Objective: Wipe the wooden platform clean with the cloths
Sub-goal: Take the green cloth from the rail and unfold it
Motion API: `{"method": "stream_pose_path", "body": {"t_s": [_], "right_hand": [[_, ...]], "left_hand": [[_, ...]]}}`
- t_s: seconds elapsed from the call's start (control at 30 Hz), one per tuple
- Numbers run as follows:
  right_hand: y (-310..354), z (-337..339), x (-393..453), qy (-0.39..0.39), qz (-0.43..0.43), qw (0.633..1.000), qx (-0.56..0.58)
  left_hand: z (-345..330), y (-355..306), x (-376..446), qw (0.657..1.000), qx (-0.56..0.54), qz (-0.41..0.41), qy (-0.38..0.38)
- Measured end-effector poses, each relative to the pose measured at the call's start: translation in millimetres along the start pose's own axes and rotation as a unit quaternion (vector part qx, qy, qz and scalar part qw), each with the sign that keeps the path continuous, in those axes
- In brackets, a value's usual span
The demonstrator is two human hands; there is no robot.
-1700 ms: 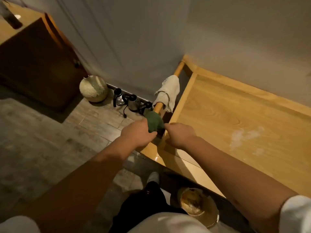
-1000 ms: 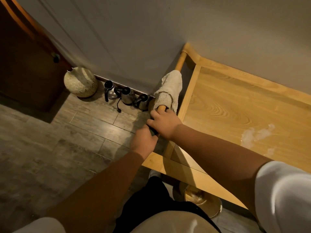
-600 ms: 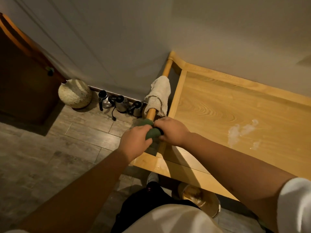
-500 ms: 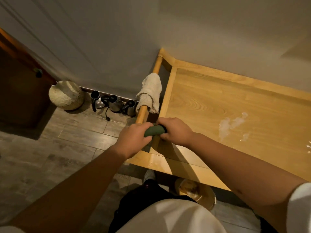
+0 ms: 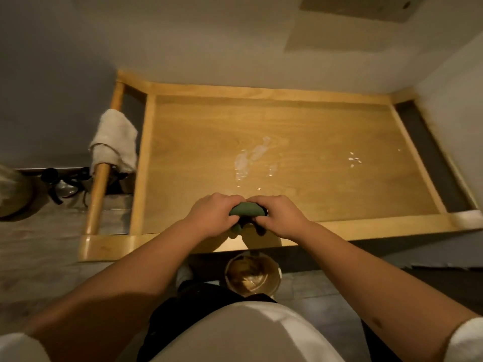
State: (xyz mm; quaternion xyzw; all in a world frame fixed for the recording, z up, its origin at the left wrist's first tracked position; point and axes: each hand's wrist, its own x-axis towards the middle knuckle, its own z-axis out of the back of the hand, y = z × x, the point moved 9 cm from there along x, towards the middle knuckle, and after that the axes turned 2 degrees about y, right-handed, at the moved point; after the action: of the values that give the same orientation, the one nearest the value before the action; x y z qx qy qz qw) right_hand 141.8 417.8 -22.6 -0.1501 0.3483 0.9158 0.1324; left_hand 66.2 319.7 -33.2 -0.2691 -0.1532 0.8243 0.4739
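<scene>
Wooden platform (image 5: 300,142): its long axis runs left to right across your view, with the far long edge against the wall and a raised rim on every side. White smears (image 5: 251,159) sit near the platform's middle, and smaller white specks (image 5: 354,159) lie toward its right end. Your 2 hands meet over the platform's near edge. Your left hand (image 5: 213,216) and right hand (image 5: 281,216) are both curled closed around the green cloth (image 5: 247,210), which is bunched into a short roll lying left to right between them, with an end hanging down below your knuckles. At the platform's left end, the white cloth (image 5: 115,141) is draped over the round rail (image 5: 103,168), whose long axis runs from near to far. On the floor just below the platform's near edge stands a bucket (image 5: 252,274); whatever is in it shines, but you cannot tell what it is.
</scene>
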Motion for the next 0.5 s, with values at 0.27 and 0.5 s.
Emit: {"method": "stream_pose_path", "body": {"t_s": [0.27, 0.5], "right_hand": [[-105.2, 43.4, -46.4, -0.011, -0.013, 0.999, -0.048], [-157.5, 81.4, -37.1, -0.121, 0.013, 0.985, -0.124]], "left_hand": [[-45.7, -97.4, 65.8, 0.996, 0.087, -0.018, 0.018], [-47.9, -138.2, 108.2, 0.976, 0.156, -0.040, -0.146]]}}
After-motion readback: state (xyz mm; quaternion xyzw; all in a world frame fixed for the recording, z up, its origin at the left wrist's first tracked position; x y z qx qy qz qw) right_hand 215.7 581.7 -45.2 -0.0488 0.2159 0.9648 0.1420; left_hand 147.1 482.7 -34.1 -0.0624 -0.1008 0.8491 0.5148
